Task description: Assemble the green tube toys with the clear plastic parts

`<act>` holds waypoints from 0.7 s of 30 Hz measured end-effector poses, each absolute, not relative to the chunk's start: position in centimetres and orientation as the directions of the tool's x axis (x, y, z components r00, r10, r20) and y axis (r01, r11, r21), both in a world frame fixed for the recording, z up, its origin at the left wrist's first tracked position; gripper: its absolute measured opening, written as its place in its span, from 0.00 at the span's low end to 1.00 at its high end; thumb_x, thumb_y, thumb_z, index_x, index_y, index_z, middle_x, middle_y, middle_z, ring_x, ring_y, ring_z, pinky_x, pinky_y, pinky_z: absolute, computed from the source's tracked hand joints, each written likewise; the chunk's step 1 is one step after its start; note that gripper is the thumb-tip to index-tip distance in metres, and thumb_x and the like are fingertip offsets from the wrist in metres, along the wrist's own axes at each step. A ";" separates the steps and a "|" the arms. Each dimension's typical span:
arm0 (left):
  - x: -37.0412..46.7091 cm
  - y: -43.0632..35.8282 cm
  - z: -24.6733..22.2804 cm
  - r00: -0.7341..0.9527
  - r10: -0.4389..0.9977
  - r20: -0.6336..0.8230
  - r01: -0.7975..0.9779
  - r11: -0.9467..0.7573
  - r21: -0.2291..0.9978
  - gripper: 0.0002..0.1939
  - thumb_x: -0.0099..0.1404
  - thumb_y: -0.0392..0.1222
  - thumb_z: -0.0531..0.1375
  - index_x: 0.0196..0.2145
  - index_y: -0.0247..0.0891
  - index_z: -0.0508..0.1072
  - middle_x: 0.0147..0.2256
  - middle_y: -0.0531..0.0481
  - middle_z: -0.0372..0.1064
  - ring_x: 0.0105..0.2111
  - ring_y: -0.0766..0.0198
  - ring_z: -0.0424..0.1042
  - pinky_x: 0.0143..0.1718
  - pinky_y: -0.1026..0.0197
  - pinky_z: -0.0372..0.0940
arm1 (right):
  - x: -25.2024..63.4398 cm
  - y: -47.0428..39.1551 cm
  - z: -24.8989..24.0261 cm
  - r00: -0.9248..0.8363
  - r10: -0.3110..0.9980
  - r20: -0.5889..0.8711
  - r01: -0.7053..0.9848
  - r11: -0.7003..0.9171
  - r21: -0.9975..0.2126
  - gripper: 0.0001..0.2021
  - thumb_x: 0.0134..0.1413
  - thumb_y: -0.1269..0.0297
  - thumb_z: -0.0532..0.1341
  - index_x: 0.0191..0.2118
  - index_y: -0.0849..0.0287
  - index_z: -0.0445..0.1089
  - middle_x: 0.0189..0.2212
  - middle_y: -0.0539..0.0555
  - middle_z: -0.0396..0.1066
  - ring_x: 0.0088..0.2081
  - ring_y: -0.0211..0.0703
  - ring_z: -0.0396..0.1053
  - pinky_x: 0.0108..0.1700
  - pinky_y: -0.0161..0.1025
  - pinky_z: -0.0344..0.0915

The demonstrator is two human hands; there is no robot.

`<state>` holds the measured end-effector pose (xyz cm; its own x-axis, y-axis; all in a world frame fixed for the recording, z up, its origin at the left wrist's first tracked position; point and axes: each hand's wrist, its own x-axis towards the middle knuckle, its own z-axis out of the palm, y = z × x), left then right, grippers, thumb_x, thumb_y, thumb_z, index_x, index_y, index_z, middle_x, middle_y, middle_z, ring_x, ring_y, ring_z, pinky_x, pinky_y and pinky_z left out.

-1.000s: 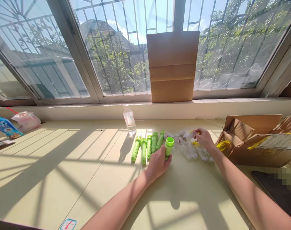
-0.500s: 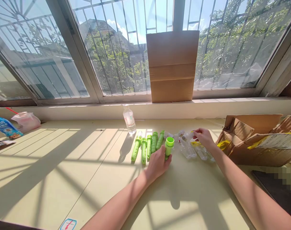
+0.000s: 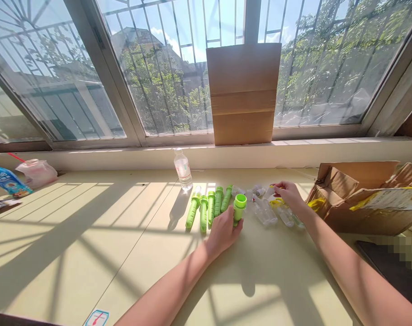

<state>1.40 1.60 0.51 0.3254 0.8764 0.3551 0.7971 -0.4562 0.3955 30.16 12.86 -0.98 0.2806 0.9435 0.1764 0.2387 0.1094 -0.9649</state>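
My left hand (image 3: pixel 225 231) is wrapped round a green tube (image 3: pixel 239 209) held upright with its open end up. Just left of it, several similar green tubes (image 3: pixel 210 208) lie side by side on the table. My right hand (image 3: pixel 287 194) is pinched at the far side of a group of clear plastic pieces (image 3: pixel 266 213), some with yellow parts. Between its fingertips is something small, partly yellow, too small to make out. Small white and clear parts (image 3: pixel 257 191) lie between the green tubes and my right hand.
A clear water bottle (image 3: pixel 183 171) stands behind the green tubes. An open cardboard box (image 3: pixel 371 199) is at the right, with a dark flat object (image 3: pixel 389 267) in front. A blue pouch (image 3: pixel 9 179) and a pink container (image 3: pixel 37 173) sit far left. Cardboard (image 3: pixel 243 95) leans on the window.
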 end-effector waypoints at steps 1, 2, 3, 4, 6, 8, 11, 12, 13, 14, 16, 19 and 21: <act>1.4 1.6 0.5 0.324 0.878 0.352 0.797 -0.454 0.398 0.07 0.69 0.45 0.52 0.40 0.39 0.62 0.31 0.47 0.70 0.32 0.54 0.73 0.30 0.59 0.60 | 30.1 12.8 -0.9 0.279 0.946 0.166 0.229 0.102 -0.968 0.08 0.42 0.65 0.67 0.23 0.57 0.66 0.40 0.58 0.78 0.30 0.41 0.75 0.32 0.37 0.74; 1.4 1.6 0.5 0.321 0.880 0.350 0.798 -0.450 0.401 0.07 0.69 0.45 0.52 0.40 0.39 0.63 0.31 0.47 0.70 0.32 0.54 0.73 0.30 0.59 0.60 | 30.1 12.7 -0.7 0.278 0.948 0.154 0.220 0.093 -0.971 0.08 0.42 0.65 0.67 0.23 0.57 0.66 0.40 0.58 0.78 0.31 0.41 0.75 0.32 0.37 0.74; 1.4 1.6 0.6 0.319 0.881 0.348 0.798 -0.448 0.403 0.07 0.69 0.45 0.52 0.40 0.39 0.63 0.31 0.47 0.70 0.32 0.54 0.73 0.30 0.58 0.60 | 30.0 12.6 -0.6 0.275 0.951 0.142 0.211 0.084 -0.974 0.08 0.42 0.65 0.67 0.22 0.57 0.66 0.40 0.57 0.78 0.32 0.41 0.75 0.33 0.36 0.74; 1.4 1.6 0.6 0.318 0.882 0.349 0.798 -0.448 0.404 0.08 0.69 0.45 0.52 0.40 0.39 0.63 0.31 0.47 0.70 0.32 0.54 0.73 0.30 0.58 0.60 | 30.0 12.5 -0.5 0.272 0.953 0.135 0.205 0.080 -0.975 0.08 0.42 0.65 0.66 0.22 0.57 0.66 0.40 0.57 0.78 0.33 0.42 0.75 0.33 0.36 0.74; 1.4 1.6 0.6 0.318 0.880 0.352 0.797 -0.449 0.403 0.07 0.69 0.45 0.52 0.40 0.39 0.63 0.31 0.46 0.70 0.32 0.54 0.73 0.30 0.58 0.60 | 29.9 12.4 -0.2 0.268 0.955 0.128 0.196 0.076 -0.978 0.07 0.42 0.65 0.66 0.23 0.57 0.66 0.39 0.57 0.78 0.34 0.42 0.75 0.33 0.36 0.74; 1.4 1.6 0.6 0.317 0.880 0.355 0.799 -0.449 0.400 0.07 0.69 0.45 0.52 0.40 0.39 0.63 0.31 0.47 0.70 0.32 0.54 0.73 0.30 0.58 0.60 | 29.9 12.3 0.0 0.270 0.955 0.126 0.193 0.074 -0.978 0.07 0.43 0.64 0.66 0.23 0.57 0.66 0.40 0.57 0.78 0.33 0.41 0.74 0.30 0.34 0.73; 1.4 1.6 0.5 0.312 0.878 0.363 0.803 -0.448 0.394 0.07 0.68 0.45 0.53 0.40 0.40 0.64 0.31 0.47 0.71 0.32 0.54 0.73 0.30 0.59 0.60 | 30.0 12.2 0.2 0.287 0.950 0.121 0.198 0.065 -0.978 0.07 0.42 0.63 0.66 0.25 0.57 0.68 0.41 0.56 0.78 0.29 0.39 0.71 0.23 0.31 0.67; 1.4 1.6 0.5 0.312 0.876 0.368 0.803 -0.450 0.391 0.07 0.68 0.45 0.53 0.40 0.40 0.64 0.31 0.47 0.71 0.32 0.54 0.73 0.30 0.59 0.60 | 30.1 12.2 0.2 0.293 0.949 0.117 0.199 0.059 -0.978 0.07 0.42 0.62 0.66 0.25 0.57 0.68 0.41 0.57 0.78 0.27 0.37 0.70 0.22 0.31 0.65; 1.4 1.5 0.5 0.313 0.874 0.372 0.802 -0.453 0.389 0.07 0.68 0.44 0.53 0.40 0.39 0.64 0.31 0.47 0.71 0.32 0.54 0.73 0.30 0.60 0.60 | 30.1 12.2 0.1 0.297 0.948 0.112 0.199 0.054 -0.979 0.07 0.41 0.62 0.66 0.26 0.58 0.69 0.42 0.57 0.77 0.26 0.36 0.68 0.21 0.31 0.64; 1.4 1.5 0.5 0.316 0.871 0.375 0.800 -0.457 0.388 0.07 0.68 0.44 0.53 0.40 0.39 0.64 0.31 0.47 0.71 0.32 0.55 0.73 0.29 0.60 0.60 | 30.1 12.2 0.1 0.298 0.949 0.106 0.197 0.048 -0.979 0.07 0.41 0.62 0.67 0.26 0.58 0.69 0.43 0.57 0.77 0.25 0.35 0.68 0.20 0.31 0.63; 1.4 1.5 0.6 0.322 0.867 0.380 0.797 -0.465 0.385 0.07 0.69 0.45 0.52 0.40 0.39 0.64 0.31 0.47 0.71 0.31 0.55 0.73 0.29 0.60 0.59 | 30.0 12.2 0.1 0.293 0.952 0.090 0.192 0.033 -0.981 0.08 0.40 0.62 0.67 0.26 0.58 0.70 0.42 0.56 0.77 0.26 0.36 0.68 0.21 0.31 0.65; 1.4 1.6 0.5 0.327 0.863 0.386 0.794 -0.473 0.383 0.07 0.69 0.45 0.52 0.39 0.39 0.64 0.31 0.47 0.71 0.31 0.55 0.73 0.29 0.60 0.59 | 29.9 12.0 0.2 0.281 0.958 0.054 0.186 0.000 -0.983 0.08 0.40 0.62 0.67 0.27 0.58 0.71 0.33 0.56 0.77 0.28 0.39 0.71 0.23 0.32 0.67; 1.4 1.6 0.5 0.327 0.862 0.388 0.794 -0.473 0.381 0.07 0.69 0.45 0.52 0.39 0.39 0.64 0.30 0.47 0.71 0.31 0.56 0.73 0.29 0.60 0.59 | 29.8 11.9 0.2 0.275 0.961 0.029 0.184 -0.023 -0.983 0.08 0.40 0.61 0.67 0.28 0.58 0.71 0.29 0.55 0.76 0.29 0.41 0.72 0.23 0.33 0.68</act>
